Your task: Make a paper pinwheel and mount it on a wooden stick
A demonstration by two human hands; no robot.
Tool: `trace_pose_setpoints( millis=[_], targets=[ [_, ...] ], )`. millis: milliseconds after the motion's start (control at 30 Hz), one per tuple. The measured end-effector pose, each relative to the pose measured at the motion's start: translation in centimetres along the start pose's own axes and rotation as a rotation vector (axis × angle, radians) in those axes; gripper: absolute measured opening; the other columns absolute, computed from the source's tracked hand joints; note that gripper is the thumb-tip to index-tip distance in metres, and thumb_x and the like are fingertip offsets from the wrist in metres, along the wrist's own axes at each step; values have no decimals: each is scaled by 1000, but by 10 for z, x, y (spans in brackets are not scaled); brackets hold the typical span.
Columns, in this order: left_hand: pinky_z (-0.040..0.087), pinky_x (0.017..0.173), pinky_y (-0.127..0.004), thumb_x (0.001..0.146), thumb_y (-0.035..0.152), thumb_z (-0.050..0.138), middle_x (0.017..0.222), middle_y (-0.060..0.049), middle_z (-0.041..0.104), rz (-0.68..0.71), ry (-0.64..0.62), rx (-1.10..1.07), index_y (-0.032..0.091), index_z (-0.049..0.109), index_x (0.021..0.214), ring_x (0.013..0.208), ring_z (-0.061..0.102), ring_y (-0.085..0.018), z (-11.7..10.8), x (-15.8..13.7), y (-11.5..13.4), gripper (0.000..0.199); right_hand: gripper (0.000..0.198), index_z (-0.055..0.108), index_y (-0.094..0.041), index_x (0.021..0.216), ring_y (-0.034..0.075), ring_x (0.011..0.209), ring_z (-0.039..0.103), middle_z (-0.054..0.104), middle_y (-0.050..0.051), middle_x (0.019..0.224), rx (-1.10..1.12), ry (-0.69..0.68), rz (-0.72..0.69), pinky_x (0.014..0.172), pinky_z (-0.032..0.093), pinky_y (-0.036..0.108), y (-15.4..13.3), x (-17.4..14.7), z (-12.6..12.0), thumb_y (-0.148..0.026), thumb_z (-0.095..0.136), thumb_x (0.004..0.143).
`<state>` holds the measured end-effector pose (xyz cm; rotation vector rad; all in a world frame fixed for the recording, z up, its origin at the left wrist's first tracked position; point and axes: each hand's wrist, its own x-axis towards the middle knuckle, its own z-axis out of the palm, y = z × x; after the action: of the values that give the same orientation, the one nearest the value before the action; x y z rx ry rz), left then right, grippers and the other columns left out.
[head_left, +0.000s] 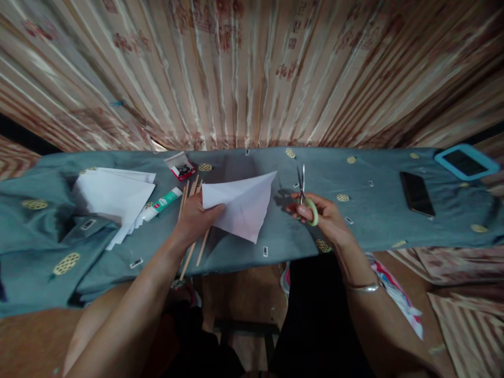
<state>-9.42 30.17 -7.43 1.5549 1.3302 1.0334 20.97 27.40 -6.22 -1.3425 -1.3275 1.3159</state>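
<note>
White paper sheets lie in a loose pile at the left, with a green-and-white squeeze tube just beside them at three o'clock (twelve being away from the person). Slender pale wooden sticks run from about one to seven o'clock, partly hidden by the left hand. That hand, the nearer to the paper, is closed on the left end of a creased white paper piece, thumb on top, fingers mostly hidden. The piece extends from the grip toward three o'clock, its long axis about nine-to-three; one sharp corner points to two, another to four. Apart from it, at three o'clock, silver scissors with pale green handles point to twelve, blades slightly parted, across the paper's axis. The right hand curls round their handles.
</note>
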Motion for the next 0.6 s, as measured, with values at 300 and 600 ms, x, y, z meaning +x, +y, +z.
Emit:
trace_pose_setpoints(
  millis=[300,600],
  targets=[
    [54,89,-33,72,22,56,105,-4,78,-8,-315,379,19,73,112,95,73,-24,26,-9,14,43,53,64,-25,123,21,96,69,74,5,109,-529,12,-363,89,53,36,-12,-1,17,-33,80,73],
    [39,112,-46,64,28,82,137,-11,62,232,-12,185,22,59,133,131,54,-34,28,-6,-3,73,38,69,-23,116,19,82,66,73,3,95,-668,51,-270,82,51,31,-9,-1,35,-24,66,79]
  ],
)
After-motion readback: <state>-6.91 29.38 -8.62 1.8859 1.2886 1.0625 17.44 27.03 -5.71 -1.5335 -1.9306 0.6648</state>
